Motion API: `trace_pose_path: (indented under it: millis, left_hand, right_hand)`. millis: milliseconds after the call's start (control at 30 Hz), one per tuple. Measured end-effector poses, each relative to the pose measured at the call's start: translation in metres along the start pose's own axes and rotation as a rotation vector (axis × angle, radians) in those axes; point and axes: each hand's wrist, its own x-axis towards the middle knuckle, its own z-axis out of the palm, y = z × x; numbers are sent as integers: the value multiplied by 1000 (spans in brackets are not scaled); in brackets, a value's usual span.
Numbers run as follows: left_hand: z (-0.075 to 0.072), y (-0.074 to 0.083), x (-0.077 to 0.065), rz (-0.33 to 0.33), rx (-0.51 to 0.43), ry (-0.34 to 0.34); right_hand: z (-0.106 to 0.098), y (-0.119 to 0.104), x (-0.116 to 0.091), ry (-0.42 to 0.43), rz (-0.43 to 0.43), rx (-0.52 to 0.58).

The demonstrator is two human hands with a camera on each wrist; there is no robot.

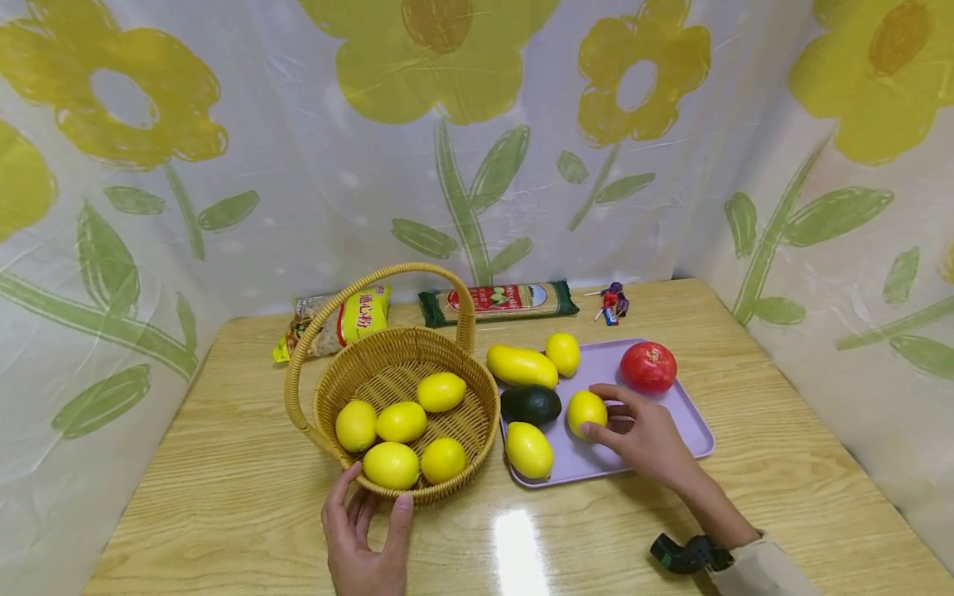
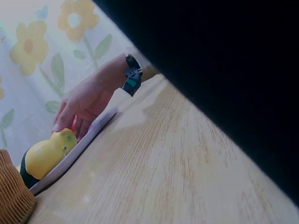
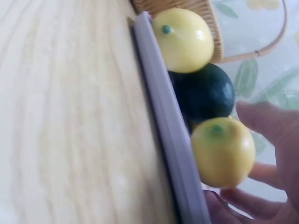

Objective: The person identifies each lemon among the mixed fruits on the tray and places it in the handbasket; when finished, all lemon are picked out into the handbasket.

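Reaching over the purple tray with the right hand, grip curled round a yellow lemon and parted about as wide as the fruit, apparently with hold of it; firmness of the pinch impossible to tell. Lemon at the tray, just beside the dark avocado and near the red fruit. At the near rim of the wicker basket, left hand with thumb and forefinger spread, touching rather than clasping. For a clean pick, set thumb and fingertips on opposite sides of the widest part, squeezing just enough to stop the smooth skin slipping. Raise straight up before any sideways travel, so as not to nudge the avocado or the front lemon and start a roll. Rest lightly on the basket rim, to avoid tipping. Hard to make out: fingertips on the lemon's far side, partly hidden behind it, and contact of the thumb, seemingly a little off the skin in the right wrist view. Middle fingers of the left hand also partly hidden; in the left wrist view, only a broad black shape cutting off much of the worktop.
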Motion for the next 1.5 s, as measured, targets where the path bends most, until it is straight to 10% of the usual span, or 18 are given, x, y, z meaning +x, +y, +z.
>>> trace_pose_path:
  millis: [333,533,800,1067,1500]
  left_hand:
    - [1,-1,0,10,4,-1]
    - [-1,-2,0,15,11,-3]
    - [-1,-3,1,24,5,-5]
    - [-1,-3,0,31,3,-5]
    - [-2,-3,0,42,5,-3]
  right_hand:
    - [-18,-16,11,23,-15,103]
    - [-32,-57,31,-144,-180,212]
    - [4,-105,64,-487,-405,133]
    - [40,-137,76,-596,-561,-27]
    - [-14,-95,97,-445,-358,259]
